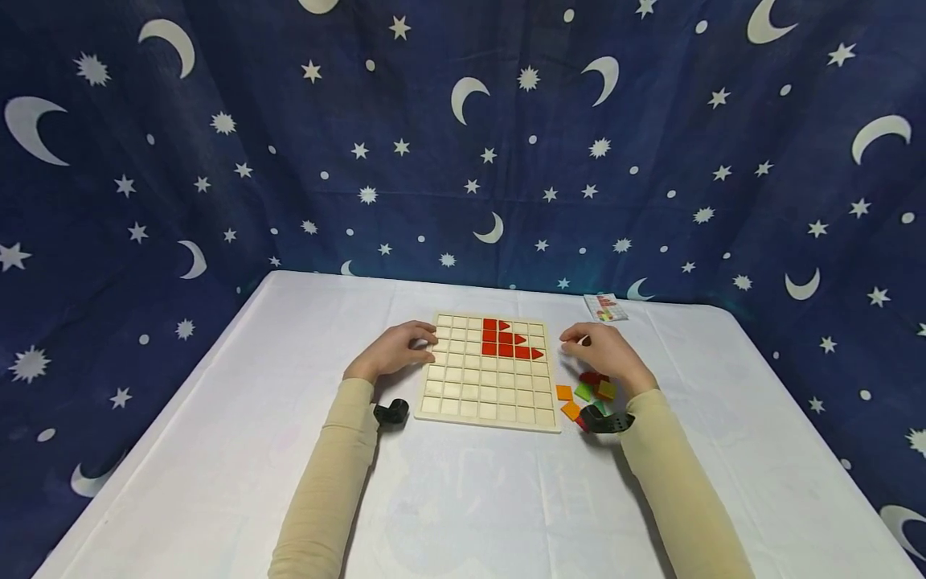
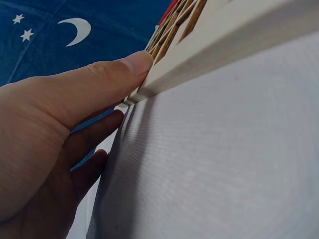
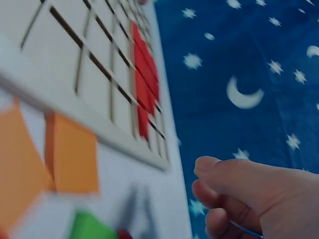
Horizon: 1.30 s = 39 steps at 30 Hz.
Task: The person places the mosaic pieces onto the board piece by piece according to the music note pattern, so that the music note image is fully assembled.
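A square wooden grid board (image 1: 486, 402) lies flat on the table. Red square and triangular tiles (image 1: 506, 351) fill part of its upper rows, forming three stepped rows. At the board's left edge, my left hand (image 1: 391, 351) rests with its thumb (image 2: 137, 62) touching the rim. My right hand (image 1: 606, 351) hovers just right of the board, fingers loosely bent, with nothing visible in them. Below it lie loose pieces: an orange tile (image 1: 564, 392), a green tile (image 1: 583, 392), a yellow tile (image 1: 606, 390) and others, some partly hidden by the wrist camera.
A small printed card (image 1: 606, 307) with a coloured pattern lies near the table's far edge, beyond the right hand. White cloth (image 1: 463, 498) covers the table. Behind hangs a dark blue curtain (image 1: 419, 96) with moons and stars.
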Motion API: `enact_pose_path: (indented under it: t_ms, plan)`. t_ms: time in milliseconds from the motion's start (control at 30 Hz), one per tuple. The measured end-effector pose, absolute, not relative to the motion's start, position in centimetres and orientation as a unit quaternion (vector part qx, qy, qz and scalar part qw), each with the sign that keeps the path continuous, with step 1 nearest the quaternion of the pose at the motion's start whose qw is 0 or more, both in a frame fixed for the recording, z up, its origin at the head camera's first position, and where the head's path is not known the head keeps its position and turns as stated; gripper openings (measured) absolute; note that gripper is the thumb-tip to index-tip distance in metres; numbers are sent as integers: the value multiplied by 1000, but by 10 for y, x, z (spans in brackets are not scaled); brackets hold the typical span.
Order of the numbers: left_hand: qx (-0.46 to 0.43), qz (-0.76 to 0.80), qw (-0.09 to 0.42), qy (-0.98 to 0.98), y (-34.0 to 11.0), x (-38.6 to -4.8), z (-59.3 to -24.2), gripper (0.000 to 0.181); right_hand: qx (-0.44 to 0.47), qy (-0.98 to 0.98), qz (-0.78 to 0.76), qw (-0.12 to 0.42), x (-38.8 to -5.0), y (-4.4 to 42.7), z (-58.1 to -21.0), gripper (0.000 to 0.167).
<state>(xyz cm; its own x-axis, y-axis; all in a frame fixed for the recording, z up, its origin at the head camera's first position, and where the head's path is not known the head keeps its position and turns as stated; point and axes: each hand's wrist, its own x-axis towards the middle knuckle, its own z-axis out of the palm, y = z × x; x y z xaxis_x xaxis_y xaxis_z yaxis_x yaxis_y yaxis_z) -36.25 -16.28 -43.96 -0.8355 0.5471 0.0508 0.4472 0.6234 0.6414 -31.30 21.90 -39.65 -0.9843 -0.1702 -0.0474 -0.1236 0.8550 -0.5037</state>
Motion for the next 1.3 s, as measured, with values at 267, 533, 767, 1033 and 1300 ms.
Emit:
enact_pose_path:
  t_ms: [267,533,767,1033,1300]
  plan:
    - [272,337,75,898,-165,-362,-439,38,-52,963,-242,105,-289,255,-384,30]
    - [275,340,70,897,-165,-360,-439,38,-53,952,-243,178,-273,266,-386,28]
    - [274,342,73,896,-164,-360,-439,37,-60,947,-234,213,-266,268,-388,38]
    - [277,342,70,895,-163,-361,-440,37,-52,950,-232,201,-267,270,-394,26]
    - [279,341,68,895,-163,-360,-439,37,-58,952,-230,191,-266,273,-393,27]
